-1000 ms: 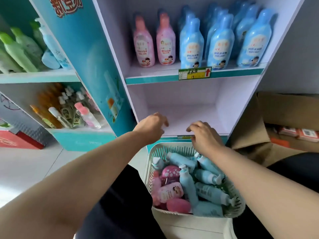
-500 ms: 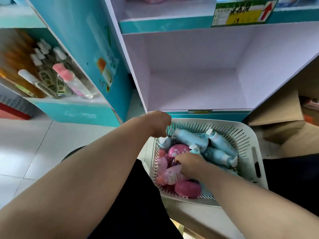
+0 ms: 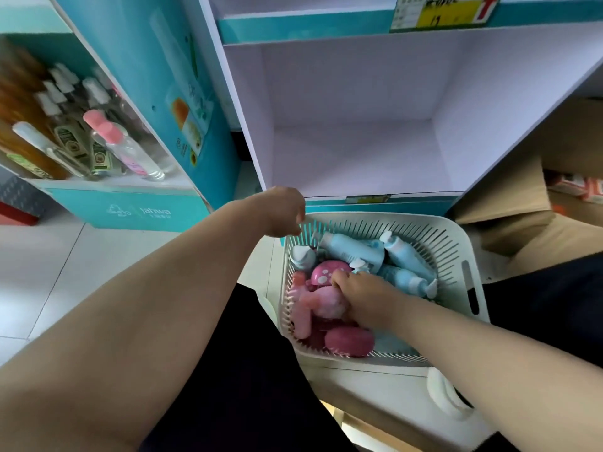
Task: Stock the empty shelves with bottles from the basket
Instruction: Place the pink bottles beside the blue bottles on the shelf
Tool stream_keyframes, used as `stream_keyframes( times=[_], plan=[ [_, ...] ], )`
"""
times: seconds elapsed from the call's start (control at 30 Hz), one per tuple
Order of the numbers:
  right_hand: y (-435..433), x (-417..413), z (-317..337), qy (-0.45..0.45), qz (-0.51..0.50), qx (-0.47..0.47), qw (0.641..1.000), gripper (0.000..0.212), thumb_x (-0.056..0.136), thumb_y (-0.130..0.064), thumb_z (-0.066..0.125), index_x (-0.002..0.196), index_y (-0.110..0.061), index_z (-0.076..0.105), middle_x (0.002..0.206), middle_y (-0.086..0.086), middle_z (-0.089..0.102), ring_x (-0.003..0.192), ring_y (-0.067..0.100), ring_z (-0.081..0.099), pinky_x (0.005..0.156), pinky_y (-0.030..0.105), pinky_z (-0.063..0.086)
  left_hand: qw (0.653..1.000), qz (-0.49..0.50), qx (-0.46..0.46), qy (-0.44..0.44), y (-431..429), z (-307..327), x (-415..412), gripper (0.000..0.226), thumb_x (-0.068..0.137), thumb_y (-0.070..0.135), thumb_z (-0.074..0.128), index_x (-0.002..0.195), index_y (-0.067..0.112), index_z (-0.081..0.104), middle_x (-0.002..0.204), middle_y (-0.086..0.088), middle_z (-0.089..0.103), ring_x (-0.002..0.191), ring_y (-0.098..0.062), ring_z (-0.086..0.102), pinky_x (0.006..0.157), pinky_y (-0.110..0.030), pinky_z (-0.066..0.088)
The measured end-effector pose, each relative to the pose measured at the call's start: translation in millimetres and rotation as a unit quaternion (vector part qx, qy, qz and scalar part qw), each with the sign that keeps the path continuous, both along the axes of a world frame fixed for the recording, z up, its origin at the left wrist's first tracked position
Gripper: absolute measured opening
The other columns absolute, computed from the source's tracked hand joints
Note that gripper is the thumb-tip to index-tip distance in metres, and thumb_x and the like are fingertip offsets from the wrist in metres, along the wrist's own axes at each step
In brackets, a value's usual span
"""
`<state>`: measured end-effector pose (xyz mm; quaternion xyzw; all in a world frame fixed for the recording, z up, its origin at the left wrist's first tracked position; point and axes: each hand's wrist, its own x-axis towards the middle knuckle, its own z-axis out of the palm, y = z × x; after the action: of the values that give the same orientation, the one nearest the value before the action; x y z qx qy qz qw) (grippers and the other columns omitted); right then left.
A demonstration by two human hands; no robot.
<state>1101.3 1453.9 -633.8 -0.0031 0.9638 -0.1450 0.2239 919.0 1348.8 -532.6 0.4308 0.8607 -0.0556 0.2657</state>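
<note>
**Pink bottle gripped in the basket, bare shelf beyond**

A white slotted plastic basket [image 3: 456, 243] is seen in the near middle of the scene, just in front of the teal lower edge of a display unit. Pale blue plastic bottles [image 3: 352, 249] are heaped on their sides at its far and right part. Pink items are gathered at its left, among them a round magenta cap with white spots [image 3: 326, 270] and a dark pink oval container [image 3: 349, 340].

The right hand [image 3: 365, 298] is lowered into the basket, and its fingers are curled round a pale pink plastic bottle [image 3: 323, 301] lying among the pink items.

The left hand [image 3: 284, 212] is held at the basket's far-left corner, knuckles up and fingers curled under. Whether the rim is gripped cannot be told.

Beyond the basket a white shelf compartment [image 3: 352, 164] is shown, with a yellow price label [image 3: 440, 11] on the edge above it. At the far left, a clear bottle with a pink cap [image 3: 124, 148] is racked with other bottles. A brown cardboard box [image 3: 522, 190] is seen at the right.
</note>
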Motion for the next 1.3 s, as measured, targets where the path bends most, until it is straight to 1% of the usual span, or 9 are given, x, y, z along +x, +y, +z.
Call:
stream_keyframes(
  times=[0.07,0.2,0.3,0.43,0.6,0.83,1.0,1.13,1.3],
  plan=[
    [10.0,-0.9,28.2,-0.001,-0.029,-0.050,0.998,0.043,0.080,-0.022,0.066,0.113,-0.017,0.039,0.105,0.009,0.062,0.093,0.030,0.061,0.070,0.038,0.045,1.000,-0.015,-0.020,-0.016,-1.1,-2.6,6.8,0.027,0.088,0.021,0.064,0.114,0.016,0.068,0.120,-0.001,0.064,0.115,-0.021,0.057,0.094,-0.028,0.042],
    [23.3,7.8,85.1,0.036,-0.091,-0.119,0.988,0.059,0.078,-0.031,0.073,0.126,-0.030,0.038,0.111,-0.009,0.055,0.096,0.015,0.057,0.075,0.027,0.044,0.997,-0.058,-0.042,-0.038,-2.9,-11.2,40.1,0.030,0.086,0.018,0.063,0.115,0.016,0.068,0.118,-0.005,0.067,0.108,-0.023,0.059,0.085,-0.024,0.042],
    [33.0,17.6,106.5,0.064,-0.107,-0.109,0.986,0.063,0.076,-0.033,0.077,0.123,-0.029,0.034,0.114,-0.008,0.055,0.094,0.015,0.055,0.073,0.028,0.044,0.995,-0.087,-0.049,-0.014,-8.9,-27.2,60.2,0.028,0.090,0.019,0.058,0.116,0.013,0.067,0.117,-0.009,0.066,0.109,-0.027,0.059,0.088,-0.030,0.046],
    [41.5,27.5,96.5,0.099,-0.167,-0.106,0.975,0.063,0.076,-0.030,0.077,0.119,-0.026,0.031,0.111,-0.002,0.058,0.091,0.020,0.057,0.076,0.032,0.048,0.992,-0.074,-0.095,0.023,-20.7,-65.6,80.6,0.035,0.088,0.004,0.050,0.122,0.010,0.049,0.111,-0.012,0.063,0.100,-0.032,0.062,0.071,-0.036,0.047],
    [46.2,21.4,71.6,0.097,-0.216,-0.135,0.962,0.064,0.077,-0.025,0.076,0.124,-0.022,0.033,0.109,0.000,0.056,0.086,0.017,0.053,0.072,0.031,0.045,0.982,-0.074,-0.170,0.033,-15.0,-88.6,93.2,0.034,0.091,0.000,0.043,0.123,0.004,0.055,0.122,-0.014,0.060,0.113,-0.034,0.058,0.084,-0.036,0.046],
    [52.7,16.3,56.0,0.096,-0.222,-0.160,0.957,0.060,0.078,-0.024,0.075,0.121,-0.022,0.034,0.109,0.003,0.059,0.094,0.023,0.059,0.073,0.034,0.045,0.982,-0.042,-0.124,0.138,10.6,-96.4,69.8,0.037,0.089,-0.002,0.049,0.126,0.000,0.053,0.131,-0.016,0.051,0.122,-0.031,0.051,0.090,-0.042,0.049],
    [52.7,17.5,51.6,0.094,-0.223,-0.175,0.954,0.058,0.080,-0.024,0.073,0.123,-0.021,0.034,0.107,0.001,0.057,0.091,0.023,0.059,0.070,0.032,0.044,0.971,-0.122,-0.189,0.075,15.2,-122.7,81.4,0.027,0.095,0.009,0.046,0.115,0.003,0.062,0.116,-0.014,0.062,0.106,-0.030,0.059,0.079,-0.035,0.050],
    [55.6,19.3,47.2,0.089,-0.222,-0.176,0.955,0.058,0.079,-0.023,0.074,0.122,-0.022,0.034,0.109,0.002,0.060,0.093,0.025,0.060,0.073,0.034,0.045,0.952,-0.184,-0.229,0.090,13.6,-133.0,78.0,0.027,0.094,0.008,0.047,0.115,0.004,0.065,0.116,-0.011,0.064,0.116,-0.033,0.052,0.088,-0.042,0.050],
    [60.1,21.5,43.3,0.077,-0.215,-0.158,0.961,0.059,0.078,-0.023,0.075,0.120,-0.022,0.034,0.109,0.003,0.062,0.091,0.025,0.061,0.071,0.035,0.047,0.939,-0.217,-0.235,0.125,16.6,-128.7,84.0,0.029,0.098,0.013,0.044,0.119,0.011,0.065,0.123,-0.008,0.058,0.119,-0.029,0.050,0.091,-0.039,0.046]
  ],
)
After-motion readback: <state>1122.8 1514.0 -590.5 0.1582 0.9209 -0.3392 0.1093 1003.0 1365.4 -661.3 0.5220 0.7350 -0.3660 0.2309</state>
